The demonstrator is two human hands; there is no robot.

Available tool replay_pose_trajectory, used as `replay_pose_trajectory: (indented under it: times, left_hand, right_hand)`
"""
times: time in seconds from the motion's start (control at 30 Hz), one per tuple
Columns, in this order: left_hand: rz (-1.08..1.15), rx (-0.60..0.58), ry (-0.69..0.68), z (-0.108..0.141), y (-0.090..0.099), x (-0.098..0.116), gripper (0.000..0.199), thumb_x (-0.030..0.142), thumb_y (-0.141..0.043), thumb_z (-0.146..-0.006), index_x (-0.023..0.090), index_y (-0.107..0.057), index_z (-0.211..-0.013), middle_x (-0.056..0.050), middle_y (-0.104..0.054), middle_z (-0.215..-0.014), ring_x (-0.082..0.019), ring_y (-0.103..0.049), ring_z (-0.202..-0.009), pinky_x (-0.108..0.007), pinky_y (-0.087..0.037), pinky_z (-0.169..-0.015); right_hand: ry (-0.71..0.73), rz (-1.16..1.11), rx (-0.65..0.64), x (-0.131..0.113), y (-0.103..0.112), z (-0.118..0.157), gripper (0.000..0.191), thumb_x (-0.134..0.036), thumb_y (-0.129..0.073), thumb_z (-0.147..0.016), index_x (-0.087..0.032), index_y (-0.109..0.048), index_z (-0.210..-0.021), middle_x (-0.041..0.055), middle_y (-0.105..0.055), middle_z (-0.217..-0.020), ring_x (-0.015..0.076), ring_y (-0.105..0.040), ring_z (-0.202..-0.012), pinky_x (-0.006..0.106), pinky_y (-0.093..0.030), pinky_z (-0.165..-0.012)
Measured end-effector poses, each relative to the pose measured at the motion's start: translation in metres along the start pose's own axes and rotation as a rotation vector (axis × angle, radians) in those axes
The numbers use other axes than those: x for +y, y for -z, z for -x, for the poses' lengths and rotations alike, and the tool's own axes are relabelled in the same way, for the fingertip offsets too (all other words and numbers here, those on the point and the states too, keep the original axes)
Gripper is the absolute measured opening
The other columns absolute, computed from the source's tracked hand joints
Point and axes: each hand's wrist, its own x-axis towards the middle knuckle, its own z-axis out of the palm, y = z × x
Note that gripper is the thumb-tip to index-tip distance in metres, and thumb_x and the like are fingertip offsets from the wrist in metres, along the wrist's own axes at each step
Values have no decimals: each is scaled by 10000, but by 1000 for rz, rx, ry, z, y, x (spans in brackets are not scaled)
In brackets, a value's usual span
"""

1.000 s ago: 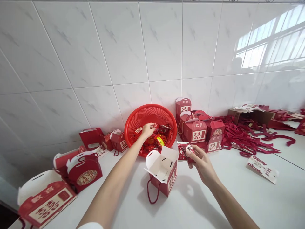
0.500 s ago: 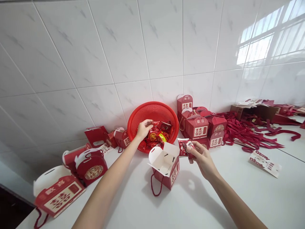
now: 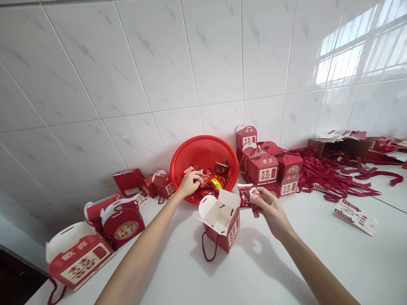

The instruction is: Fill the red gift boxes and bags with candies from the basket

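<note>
My left hand (image 3: pixel 190 183) reaches into a red plastic basket (image 3: pixel 203 146) of wrapped candies (image 3: pixel 217 182), its fingers bent together over the wrappers; what they pinch, if anything, is too small to make out. A red and white candy packet (image 3: pixel 246 196) is held between the thumb and fingers of my right hand (image 3: pixel 267 207), just right of an open gift box (image 3: pixel 222 237). The box stands upright in front of the basket, flaps spread, with a dark red cord hanging at its near side. No candy shows in the visible part of its inside.
Closed red boxes (image 3: pixel 263 169) are stacked right of the basket. Beyond them lie a heap of dark red ribbons (image 3: pixel 330 176), an open carton (image 3: pixel 352 148) and a printed card (image 3: pixel 355 217). More red boxes (image 3: pixel 84 264) stand at the left. A tiled wall (image 3: pixel 219 51) rises behind.
My left hand has moved slightly down and toward me within the basket, and some candies there have shifted. My right hand keeps the packet in nearly the same place.
</note>
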Motion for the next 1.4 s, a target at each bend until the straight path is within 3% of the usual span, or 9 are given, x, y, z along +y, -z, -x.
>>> replay_pose_trajectory:
  times: [0.13,0.27,0.47,0.6,0.67,0.8,0.93,1.07,1.4]
  left_hand:
    - [-76,9,35,-20,-4,7,259,123,-501,-784,214,-743,-783,-38,-755,-1078,-221,-672,-1074,-388,-472,-1050]
    - [-132,-85,60,-50,-16,13,310,124,-532,-772,232,-757,-958,-34,-758,-1091,-207,-682,-1056,-302,-498,-988]
    - [-213,-247,141,-83,-36,9,282,78,-630,-629,211,-746,-849,-100,-764,-987,-273,-714,-961,-331,-533,-879]
    - [-235,-249,194,-89,-39,4,136,117,-692,-676,161,-707,-803,-141,-740,-1005,-266,-708,-949,-388,-535,-874]
    - [-232,-240,213,-87,-37,5,46,135,-711,-696,141,-678,-728,-140,-736,-928,-265,-709,-913,-412,-538,-862]
    - [-198,-168,208,-82,-26,11,129,84,-702,-635,165,-633,-562,-167,-728,-873,-342,-708,-907,-434,-524,-853]
    - [-116,-22,172,-80,-4,20,127,151,-616,-762,182,-739,-775,-143,-743,-965,-334,-693,-977,-436,-510,-902]
    - [2,77,128,-72,16,28,181,193,-580,-814,185,-753,-865,-90,-765,-940,-257,-702,-912,-352,-532,-876]
    - [463,93,33,8,24,74,327,460,-639,-802,169,-720,-928,-45,-721,-829,-203,-658,-752,-318,-546,-731]
  right_hand:
    - [-6,9,10,0,1,0,390,-490,-810,-716,-195,-630,-895,-22,-551,-698,88,-444,-540,235,-361,-473]
    - [-9,22,18,0,1,-1,405,-499,-808,-714,-193,-618,-900,-17,-560,-707,88,-436,-535,239,-357,-478]
    - [1,37,22,-2,1,-1,402,-510,-799,-715,-195,-628,-897,2,-584,-743,92,-434,-540,245,-360,-477]
    - [-8,34,32,-2,0,-1,410,-517,-801,-707,-198,-640,-906,5,-592,-735,97,-435,-542,248,-368,-480]
    - [-10,32,30,-2,0,-1,414,-519,-801,-707,-196,-642,-911,9,-598,-744,95,-437,-547,246,-370,-483]
    - [-17,36,2,0,0,0,398,-509,-794,-730,-194,-642,-919,-1,-584,-733,90,-447,-554,237,-375,-490]
    - [-8,36,1,1,1,0,395,-507,-796,-727,-193,-643,-912,-5,-579,-722,87,-444,-539,237,-371,-477]
    - [5,46,12,2,2,0,395,-499,-802,-715,-198,-640,-911,-3,-579,-712,96,-443,-532,247,-371,-468]
    - [19,57,39,-1,0,0,397,-494,-806,-694,-198,-628,-891,-12,-575,-704,99,-440,-526,253,-362,-468]
